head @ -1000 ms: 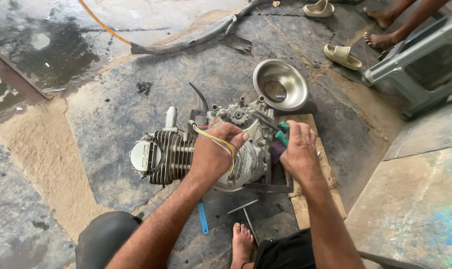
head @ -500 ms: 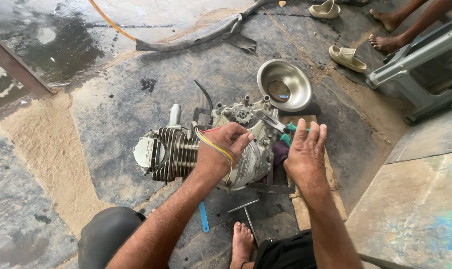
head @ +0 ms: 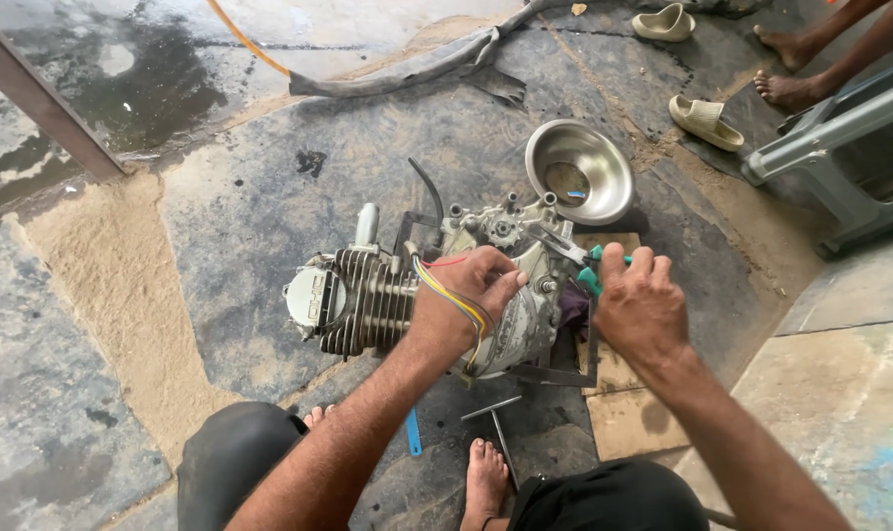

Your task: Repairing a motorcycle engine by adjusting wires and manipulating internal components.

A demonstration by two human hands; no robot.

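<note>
Gripping the engine (head: pixel 437 295), left hand (head: pixel 466 300) clenched; right hand (head: pixel 641 307) released beside it.

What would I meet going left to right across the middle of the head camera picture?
Sandy floor patch → engine's finned cylinder → left hand on the engine case → right hand by the green-handled tool → grey chair leg.

Place: an informal open-floor motorcycle repair workshop.
Floor: rough, stained concrete (head: pixel 220 226) with wet patches and sandy strips; work is done on the ground.
Workpiece: a small air-cooled motorcycle engine (head: pixel 417 295) lying on the floor.
Parts holder: a steel bowl (head: pixel 579 172) beside it.
Tools: a metal T-wrench (head: pixel 496 418) and a blue-handled tool (head: pixel 413 433) on the floor.
Scrap: a strip of old rubber (head: pixel 417 69).
Footwear: sandals (head: pixel 707 121) lying about.
</note>
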